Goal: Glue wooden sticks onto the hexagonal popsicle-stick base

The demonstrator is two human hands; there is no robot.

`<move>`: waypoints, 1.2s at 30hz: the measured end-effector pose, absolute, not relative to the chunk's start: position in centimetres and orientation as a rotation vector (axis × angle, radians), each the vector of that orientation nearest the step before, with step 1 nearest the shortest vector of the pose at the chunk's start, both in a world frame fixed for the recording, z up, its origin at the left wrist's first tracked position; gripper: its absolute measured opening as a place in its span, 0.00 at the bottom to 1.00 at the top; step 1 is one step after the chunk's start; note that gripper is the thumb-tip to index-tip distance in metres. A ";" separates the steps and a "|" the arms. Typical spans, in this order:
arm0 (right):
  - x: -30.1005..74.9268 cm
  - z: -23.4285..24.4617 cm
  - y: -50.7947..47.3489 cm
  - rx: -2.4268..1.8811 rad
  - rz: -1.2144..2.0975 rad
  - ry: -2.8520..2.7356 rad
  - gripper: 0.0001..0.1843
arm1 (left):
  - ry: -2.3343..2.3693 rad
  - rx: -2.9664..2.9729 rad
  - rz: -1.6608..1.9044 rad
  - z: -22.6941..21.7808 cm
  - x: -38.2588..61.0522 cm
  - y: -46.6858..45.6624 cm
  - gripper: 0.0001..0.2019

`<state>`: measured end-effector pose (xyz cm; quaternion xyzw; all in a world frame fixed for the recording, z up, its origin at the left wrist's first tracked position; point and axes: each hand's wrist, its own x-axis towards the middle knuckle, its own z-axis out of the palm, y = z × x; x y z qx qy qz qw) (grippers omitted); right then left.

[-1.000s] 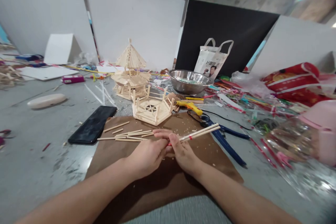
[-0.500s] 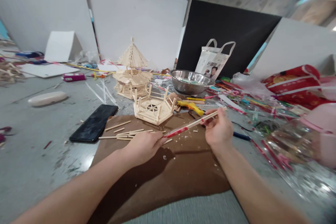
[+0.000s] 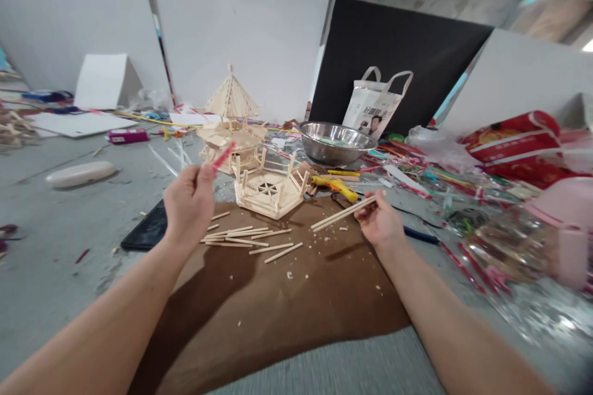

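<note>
Holding two sticks (image 3: 341,213) by their right ends, the right hand (image 3: 380,222) is closed in a fingertip pinch; their free ends slant down and left above the brown sheet (image 3: 296,308). The left hand (image 3: 189,203), held up in front of the phone (image 3: 146,231), is closed on a red wrapper (image 3: 224,157) whose end pokes out past the thumb. The sticks look light, stiff and smooth; they might slide against each other, so a pinch across both near mid-length should be steadier. Thin wood probably snaps if bent hard. The wrapper seems flimsy and slick, best gripped by one end. Loose pieces (image 3: 247,241) lie nearer than the frame (image 3: 285,191).
</note>
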<state>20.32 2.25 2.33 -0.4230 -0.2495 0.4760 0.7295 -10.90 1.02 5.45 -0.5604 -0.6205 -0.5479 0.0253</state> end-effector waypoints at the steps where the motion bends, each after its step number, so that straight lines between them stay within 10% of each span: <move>1: 19.9 2.3 2.1 -0.943 1.093 -0.544 0.11 | -1.955 -1.668 -1.642 5.4 -11.5 1.6 0.16; 10: 17.6 2.3 0.8 -1.017 1.282 -0.783 0.06 | -2.408 -1.933 -0.759 3.7 -13.4 3.7 0.20; 25: 16.5 2.7 -0.4 -0.876 1.444 -0.948 0.08 | -1.267 -2.738 -1.113 4.5 -6.7 -2.5 0.16; 36: 14.5 2.7 -1.5 -0.842 1.535 -1.033 0.09 | -1.994 -3.542 -0.818 3.2 -4.5 -3.0 0.16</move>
